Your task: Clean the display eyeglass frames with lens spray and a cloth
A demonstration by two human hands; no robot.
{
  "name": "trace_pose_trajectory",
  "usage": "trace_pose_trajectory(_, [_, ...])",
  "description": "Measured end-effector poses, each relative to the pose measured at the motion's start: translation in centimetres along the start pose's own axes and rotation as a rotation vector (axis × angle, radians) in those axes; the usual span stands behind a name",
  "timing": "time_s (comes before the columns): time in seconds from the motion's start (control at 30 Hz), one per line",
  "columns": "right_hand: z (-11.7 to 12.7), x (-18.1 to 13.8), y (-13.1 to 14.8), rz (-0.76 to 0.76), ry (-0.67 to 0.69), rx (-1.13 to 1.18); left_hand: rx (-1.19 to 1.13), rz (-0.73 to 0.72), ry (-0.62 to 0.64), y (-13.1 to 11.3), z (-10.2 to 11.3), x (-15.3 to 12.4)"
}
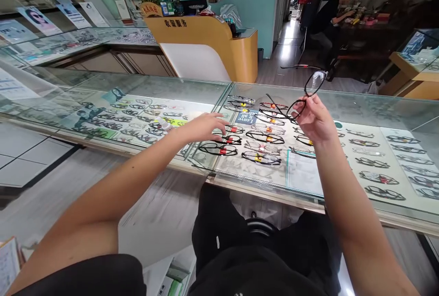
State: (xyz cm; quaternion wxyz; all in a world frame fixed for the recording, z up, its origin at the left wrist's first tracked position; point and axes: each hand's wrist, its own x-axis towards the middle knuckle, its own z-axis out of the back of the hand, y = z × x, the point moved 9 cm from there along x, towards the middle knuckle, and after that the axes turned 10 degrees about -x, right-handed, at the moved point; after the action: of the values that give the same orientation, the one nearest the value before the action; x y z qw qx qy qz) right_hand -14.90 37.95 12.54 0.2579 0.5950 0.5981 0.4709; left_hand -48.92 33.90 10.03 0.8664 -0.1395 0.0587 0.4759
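Raised above the glass counter, my right hand [316, 118] grips a pair of black-framed eyeglasses [316, 83] near the bridge, both temples unfolded to the left. My left hand [206, 128] hovers over or rests on the counter top, fingers spread and curved, with nothing in them that I can see. Close by its fingertips lie black eyeglasses with red tags [219, 149]. Several more glasses with yellow or red tags [264, 138] sit in rows between my hands. Whether they are on or under the glass is hard to tell in places.
The glass display counter [343, 92] runs across in front of me, with more frames inside at left and right. Beyond it stands a yellow cashier desk [244, 54]. At the back right a person [334, 17] sits at a dark table. My black-clad legs are below the counter.
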Motion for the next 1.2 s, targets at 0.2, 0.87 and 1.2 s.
trace_pose_trajectory(0.2, [0.6, 0.0, -0.1, -0.025, -0.029, 0.008, -0.017, -0.04, -0.039, 1.4, 0.0, 3.2])
trace_pose_trajectory(0.87, [0.3, -0.1, 0.4, 0.014, 0.001, -0.042, -0.049, 0.073, -0.075, -0.5, -1.6, -5.0])
trace_pose_trajectory(1.2, [1.3, 0.1, 0.7, 0.025, -0.028, -0.045, 0.052, 0.038, -0.219, 0.8, -0.5, -0.9])
